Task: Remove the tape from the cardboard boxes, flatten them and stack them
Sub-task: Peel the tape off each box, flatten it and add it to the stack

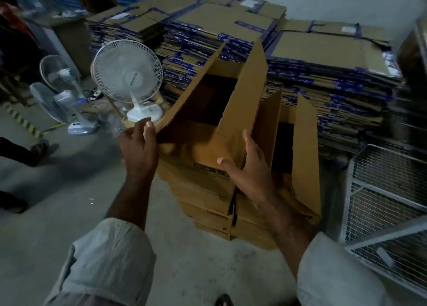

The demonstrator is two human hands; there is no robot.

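An open brown cardboard box (208, 148) stands in front of me on a low stack of flattened boxes (208, 213), its flaps raised. My left hand (139, 147) grips the box's left corner edge, thumb on top. The fingers of my right hand (248, 167) lie straight against the tall middle flap (249, 93), with the thumb spread to the left on the box's front. Behind the box, large piles of flattened cardboard with blue tape (312, 74) fill the back. The inside of the box is dark.
A white table fan (128, 77) stands left of the box, with other fans (64, 93) beyond it on the concrete floor. Wire mesh cages (383, 190) are at the right. Another person's legs (25, 153) show at the left edge.
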